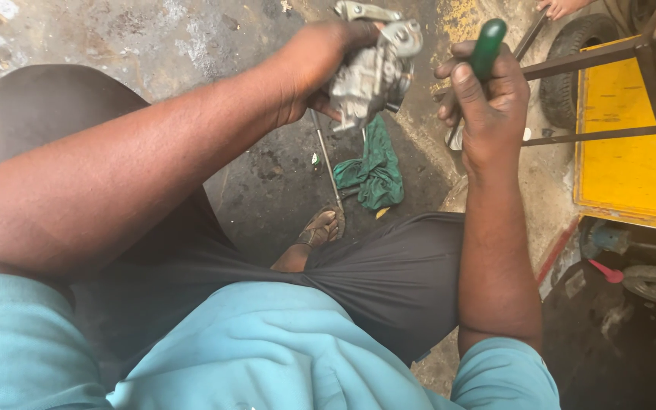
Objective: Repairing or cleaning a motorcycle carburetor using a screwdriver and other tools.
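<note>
Carburettor (373, 72) work, mid-way.
Left hand (316, 64) clamped on metal body; right hand (487, 95) fingers wrapped round green-handled screwdriver (487, 47), tip unseen.

Head-worn camera, looking steeply down.
Close on the lap (389, 273) and raised forearms, oily floor (267, 182) beyond.

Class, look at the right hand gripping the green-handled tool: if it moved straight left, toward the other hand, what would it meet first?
Most likely the grey metal engine part held in the left hand. The right hand with its green-handled tool sits beside it across a narrow gap, though depth is uncertain.
</note>
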